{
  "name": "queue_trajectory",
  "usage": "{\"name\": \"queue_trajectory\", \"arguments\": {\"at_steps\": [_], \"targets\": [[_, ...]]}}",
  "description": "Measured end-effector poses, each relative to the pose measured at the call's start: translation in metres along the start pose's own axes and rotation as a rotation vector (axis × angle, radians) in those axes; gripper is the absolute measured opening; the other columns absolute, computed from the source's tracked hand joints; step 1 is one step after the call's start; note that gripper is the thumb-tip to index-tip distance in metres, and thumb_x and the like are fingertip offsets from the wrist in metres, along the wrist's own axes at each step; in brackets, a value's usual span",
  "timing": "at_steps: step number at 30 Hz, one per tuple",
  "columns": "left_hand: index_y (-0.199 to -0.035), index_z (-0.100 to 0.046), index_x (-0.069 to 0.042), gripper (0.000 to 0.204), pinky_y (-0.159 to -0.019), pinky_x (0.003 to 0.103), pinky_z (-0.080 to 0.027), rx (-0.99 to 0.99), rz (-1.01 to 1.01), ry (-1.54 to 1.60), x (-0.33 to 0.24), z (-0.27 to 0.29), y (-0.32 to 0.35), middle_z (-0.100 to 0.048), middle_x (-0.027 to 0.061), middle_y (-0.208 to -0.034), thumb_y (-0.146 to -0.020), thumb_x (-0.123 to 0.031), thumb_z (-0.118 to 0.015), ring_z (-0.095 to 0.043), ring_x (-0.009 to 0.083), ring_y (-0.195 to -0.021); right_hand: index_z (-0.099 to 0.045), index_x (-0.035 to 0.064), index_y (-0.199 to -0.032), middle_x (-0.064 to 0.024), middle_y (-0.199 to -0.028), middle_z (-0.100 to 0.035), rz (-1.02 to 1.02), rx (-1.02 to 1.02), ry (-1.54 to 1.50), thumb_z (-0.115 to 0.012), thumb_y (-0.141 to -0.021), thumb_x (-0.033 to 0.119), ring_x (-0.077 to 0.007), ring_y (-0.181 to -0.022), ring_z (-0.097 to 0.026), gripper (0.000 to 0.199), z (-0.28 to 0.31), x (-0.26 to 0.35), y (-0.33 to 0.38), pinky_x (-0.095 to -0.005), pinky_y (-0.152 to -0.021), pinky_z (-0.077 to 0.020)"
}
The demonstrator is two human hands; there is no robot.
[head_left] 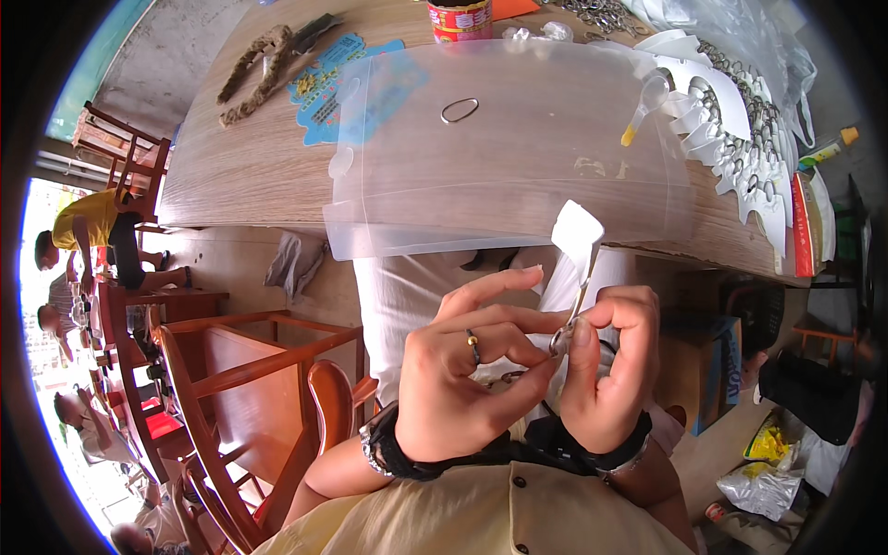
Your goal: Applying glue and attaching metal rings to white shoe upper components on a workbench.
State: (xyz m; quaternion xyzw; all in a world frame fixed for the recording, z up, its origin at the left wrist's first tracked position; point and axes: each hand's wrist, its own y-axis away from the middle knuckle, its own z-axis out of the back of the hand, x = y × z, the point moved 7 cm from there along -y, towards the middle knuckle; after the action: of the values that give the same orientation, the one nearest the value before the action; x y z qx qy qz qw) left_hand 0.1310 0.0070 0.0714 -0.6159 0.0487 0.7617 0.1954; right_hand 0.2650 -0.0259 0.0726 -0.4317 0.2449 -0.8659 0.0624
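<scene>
Over my lap, close to the table's front edge, both hands work at one small metal ring. A white tag stands up from it on a thin metal part. My right hand pinches the ring between thumb and bent forefinger. From the other side my left hand closes thumb and fingertips on the same ring, its forefinger stretched out above. The fingertips hide part of the ring. On the translucent plastic mat lies a single oval metal ring.
White tags with metal rings fan out at the table's right. A plastic spoon rests on the mat. Behind are a red can, a blue card and a brown furry loop. Wooden chairs and several people are left.
</scene>
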Motion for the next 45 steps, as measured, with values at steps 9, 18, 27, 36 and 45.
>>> {"name": "queue_trajectory", "arguments": {"at_steps": [9, 18, 27, 36, 45], "targets": [[-0.065, -0.067, -0.003, 0.011, -0.099, 0.044, -0.039, 0.103, 0.081, 0.131, 0.006, 0.0, 0.001, -0.071, 0.01, -0.091, -0.062, 0.006, -0.072, -0.051, 0.033, -0.12, -0.053, 0.0029, -0.1, -0.012, -0.091, -0.052, 0.036, -0.068, -0.121, -0.062, -0.077, -0.002, -0.0262, -0.081, -0.049, 0.025, 0.004, -0.003, 0.005, -0.0373, -0.073, -0.0389], [-0.066, -0.064, -0.003, 0.011, -0.094, 0.038, -0.042, 0.243, 0.164, 0.439, 0.011, -0.001, 0.0, -0.069, 0.0086, -0.086, -0.068, 0.002, -0.073, -0.053, 0.03, -0.119, -0.071, 0.0223, -0.098, 0.0004, -0.1, -0.048, 0.405, -0.025, 0.26, -0.073, -0.073, 0.009, -0.017, -0.085, -0.044, 0.029, 0.018, 0.017, 0.002, -0.0298, -0.072, -0.035], [-0.068, -0.064, -0.002, 0.011, -0.099, 0.039, -0.038, 0.328, 0.312, 0.753, 0.022, -0.005, 0.007, -0.067, 0.0108, -0.094, -0.069, 0.006, -0.071, -0.047, 0.0303, -0.125, -0.073, 0.0241, -0.09, 0.0117, -0.094, -0.052, 0.472, 0.037, 0.247, -0.079, -0.07, 0.019, -0.0126, -0.082, -0.042, 0.022, 0.024, 0.024, -0.005, -0.0313, -0.073, -0.0297], [-0.069, -0.065, -0.002, 0.009, -0.1, 0.039, -0.038, 0.335, 0.305, 0.682, 0.018, -0.002, 0.006, -0.07, 0.0108, -0.088, -0.07, 0.004, -0.071, -0.048, 0.0287, -0.126, -0.072, 0.017, -0.085, 0.01, -0.092, -0.058, 0.458, 0.258, 0.099, -0.081, -0.059, 0.012, -0.0143, -0.085, -0.049, 0.028, 0.03, 0.024, -0.022, -0.0357, -0.075, -0.0295], [-0.078, -0.075, -0.012, 0.011, -0.101, 0.04, -0.031, 0.375, 0.184, 0.168, -0.005, 0.009, -0.001, -0.072, 0.0005, -0.089, -0.069, -0.008, -0.08, -0.052, 0.0273, -0.12, -0.067, 0.013, -0.079, 0.0066, -0.095, -0.059, 0.467, 0.33, 0.231, -0.074, -0.061, 0.013, -0.017, -0.09, -0.05, 0.019, 0.032, 0.031, -0.018, -0.0382, -0.075, -0.0294]]}}
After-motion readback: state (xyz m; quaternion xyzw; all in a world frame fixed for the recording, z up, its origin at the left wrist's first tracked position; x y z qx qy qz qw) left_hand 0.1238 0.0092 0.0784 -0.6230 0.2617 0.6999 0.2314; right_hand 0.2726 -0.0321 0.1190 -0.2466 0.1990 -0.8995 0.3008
